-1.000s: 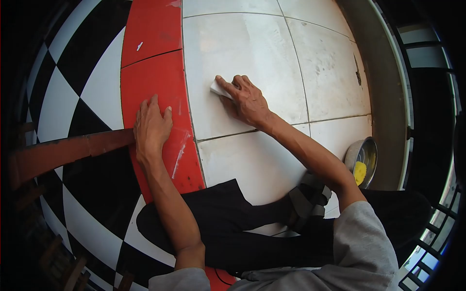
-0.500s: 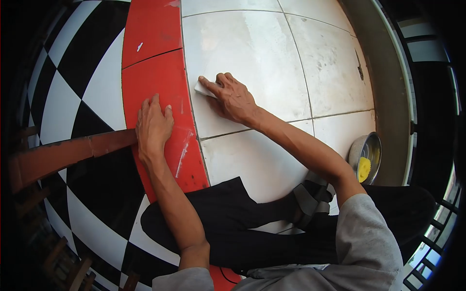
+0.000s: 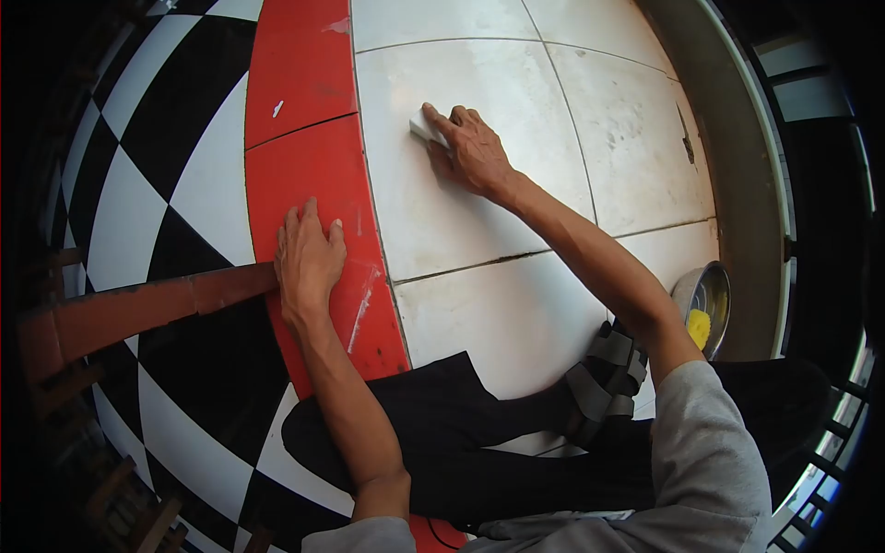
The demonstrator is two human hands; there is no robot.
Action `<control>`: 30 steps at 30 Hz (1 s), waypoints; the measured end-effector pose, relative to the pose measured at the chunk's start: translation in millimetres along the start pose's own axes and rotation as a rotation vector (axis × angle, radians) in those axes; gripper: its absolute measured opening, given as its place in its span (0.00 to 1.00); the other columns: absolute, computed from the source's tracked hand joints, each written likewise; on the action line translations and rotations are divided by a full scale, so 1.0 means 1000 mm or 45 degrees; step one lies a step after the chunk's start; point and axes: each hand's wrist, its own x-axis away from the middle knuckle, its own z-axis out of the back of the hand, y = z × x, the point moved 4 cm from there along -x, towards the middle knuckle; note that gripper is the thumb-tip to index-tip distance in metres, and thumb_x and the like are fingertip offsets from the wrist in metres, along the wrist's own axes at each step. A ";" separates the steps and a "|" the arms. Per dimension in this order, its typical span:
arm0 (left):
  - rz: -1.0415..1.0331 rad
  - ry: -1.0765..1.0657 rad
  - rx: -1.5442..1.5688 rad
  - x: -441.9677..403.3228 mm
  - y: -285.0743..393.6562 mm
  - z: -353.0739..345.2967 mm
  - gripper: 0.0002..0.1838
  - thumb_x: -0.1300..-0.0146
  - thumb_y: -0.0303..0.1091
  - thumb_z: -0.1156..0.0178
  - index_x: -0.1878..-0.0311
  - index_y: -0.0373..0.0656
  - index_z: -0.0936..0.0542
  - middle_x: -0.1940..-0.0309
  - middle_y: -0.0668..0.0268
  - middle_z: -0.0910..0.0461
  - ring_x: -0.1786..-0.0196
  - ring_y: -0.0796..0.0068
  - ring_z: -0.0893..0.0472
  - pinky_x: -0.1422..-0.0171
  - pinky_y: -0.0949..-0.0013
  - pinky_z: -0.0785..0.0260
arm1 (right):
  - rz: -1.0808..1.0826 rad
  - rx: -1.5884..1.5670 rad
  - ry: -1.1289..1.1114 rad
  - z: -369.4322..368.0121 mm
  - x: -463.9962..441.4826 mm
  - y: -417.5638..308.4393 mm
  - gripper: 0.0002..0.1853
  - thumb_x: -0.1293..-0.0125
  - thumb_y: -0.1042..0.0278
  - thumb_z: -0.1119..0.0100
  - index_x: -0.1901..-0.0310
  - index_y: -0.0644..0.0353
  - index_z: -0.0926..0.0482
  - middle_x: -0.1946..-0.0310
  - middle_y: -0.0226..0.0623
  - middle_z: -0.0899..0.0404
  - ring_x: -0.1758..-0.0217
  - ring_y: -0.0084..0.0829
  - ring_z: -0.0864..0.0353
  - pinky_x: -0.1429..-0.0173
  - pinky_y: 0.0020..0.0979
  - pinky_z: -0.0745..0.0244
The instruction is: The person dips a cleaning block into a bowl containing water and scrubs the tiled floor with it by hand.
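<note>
The grip of the right hand is closed around a small white block, with the index finger stretched along its top and the other fingers curled. The block is at the middle of the scene, toward the far side, over one of the large white tiles; I cannot tell whether its underside lies fully flat on the surface. The left hand has its grip uncurled, palm down, fingers extended on the red strip that borders the tiles on the left. White streaks mark the strip just right of the left wrist, and a small white patch shows farther along it.

Left of the strip spreads a black-and-white checkered surface. A brown bar crosses above it from the left, its end beside the left hand; whether they touch is unclear. At the near right, past the right forearm, a metal bowl sits tilted in view, a yellow sponge inside it. A grey-brown ledge runs along the right of the tiles. A dark gash breaks the tile at the far right. Near the bottom are black trousers, a strapped sandal and a grey sleeve.
</note>
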 end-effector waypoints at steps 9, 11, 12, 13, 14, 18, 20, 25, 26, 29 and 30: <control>0.013 0.020 -0.006 0.001 0.000 0.001 0.30 0.27 0.41 0.46 0.27 0.36 0.33 0.27 0.44 0.36 0.26 0.47 0.33 0.25 0.48 0.36 | -0.136 0.250 0.370 0.000 -0.102 0.075 0.28 0.32 0.63 0.41 0.32 0.59 0.28 0.61 0.50 0.21 0.53 0.48 0.21 0.48 0.45 0.23; 0.008 0.002 -0.015 0.001 0.001 0.002 0.30 0.27 0.41 0.45 0.28 0.36 0.33 0.27 0.44 0.36 0.26 0.46 0.33 0.26 0.47 0.35 | -0.259 0.197 0.374 -0.006 -0.110 0.063 0.28 0.32 0.63 0.42 0.32 0.60 0.28 0.61 0.51 0.22 0.49 0.49 0.21 0.46 0.46 0.23; 0.011 -0.003 -0.002 0.001 0.002 0.003 0.29 0.28 0.41 0.45 0.28 0.36 0.33 0.27 0.44 0.36 0.26 0.46 0.33 0.26 0.46 0.35 | -0.190 0.134 0.291 -0.013 -0.100 0.041 0.28 0.32 0.64 0.43 0.31 0.59 0.28 0.60 0.51 0.22 0.48 0.49 0.22 0.45 0.45 0.23; 0.020 -0.001 0.016 0.001 0.003 0.003 0.29 0.28 0.40 0.45 0.28 0.36 0.33 0.27 0.44 0.36 0.27 0.46 0.33 0.26 0.45 0.35 | -0.110 0.072 0.209 -0.018 -0.091 0.018 0.28 0.32 0.64 0.43 0.30 0.58 0.29 0.59 0.51 0.23 0.47 0.48 0.22 0.44 0.45 0.23; 0.024 0.008 0.019 0.000 0.003 0.001 0.29 0.28 0.40 0.45 0.28 0.36 0.33 0.27 0.44 0.36 0.27 0.46 0.33 0.26 0.45 0.35 | -0.020 0.060 0.132 -0.028 -0.074 -0.006 0.28 0.32 0.65 0.43 0.29 0.56 0.29 0.57 0.50 0.24 0.47 0.47 0.22 0.44 0.45 0.23; 0.019 0.017 -0.001 0.002 0.000 -0.001 0.29 0.27 0.40 0.45 0.28 0.36 0.33 0.27 0.43 0.38 0.26 0.45 0.35 0.26 0.45 0.36 | -0.206 0.132 0.191 -0.021 -0.086 0.009 0.28 0.32 0.65 0.42 0.30 0.58 0.29 0.55 0.52 0.24 0.48 0.47 0.22 0.45 0.45 0.22; 0.044 0.013 0.016 0.002 0.001 -0.001 0.29 0.27 0.40 0.45 0.28 0.36 0.33 0.27 0.42 0.38 0.25 0.44 0.36 0.25 0.45 0.36 | -0.479 0.145 0.377 -0.012 -0.110 0.048 0.27 0.35 0.67 0.41 0.35 0.65 0.28 0.55 0.55 0.24 0.48 0.50 0.23 0.47 0.46 0.22; 0.022 0.015 -0.049 -0.001 0.006 -0.005 0.30 0.28 0.41 0.44 0.27 0.36 0.33 0.27 0.41 0.38 0.27 0.42 0.34 0.26 0.47 0.36 | -0.497 0.056 0.526 -0.042 -0.156 0.006 0.20 0.40 0.72 0.41 0.47 0.72 0.26 0.53 0.61 0.24 0.48 0.55 0.24 0.48 0.50 0.22; 0.014 0.017 -0.048 -0.002 0.006 -0.005 0.30 0.28 0.41 0.44 0.27 0.36 0.33 0.27 0.41 0.38 0.27 0.42 0.34 0.26 0.47 0.36 | -0.460 -0.007 0.408 -0.054 -0.168 -0.004 0.28 0.36 0.64 0.44 0.35 0.66 0.28 0.50 0.63 0.25 0.44 0.59 0.24 0.44 0.54 0.24; -0.019 0.039 -0.023 0.000 0.002 -0.003 0.30 0.29 0.41 0.44 0.28 0.36 0.32 0.27 0.41 0.37 0.27 0.42 0.34 0.26 0.47 0.35 | -0.354 -0.029 0.318 -0.053 -0.173 -0.021 0.27 0.36 0.66 0.44 0.36 0.66 0.28 0.51 0.63 0.25 0.45 0.60 0.23 0.45 0.55 0.23; -0.015 0.043 -0.016 0.000 0.001 -0.003 0.30 0.29 0.41 0.44 0.28 0.36 0.32 0.27 0.41 0.37 0.27 0.42 0.34 0.26 0.47 0.35 | -0.352 0.037 0.295 -0.047 -0.168 -0.013 0.26 0.36 0.65 0.43 0.37 0.66 0.27 0.51 0.63 0.24 0.45 0.59 0.23 0.45 0.54 0.23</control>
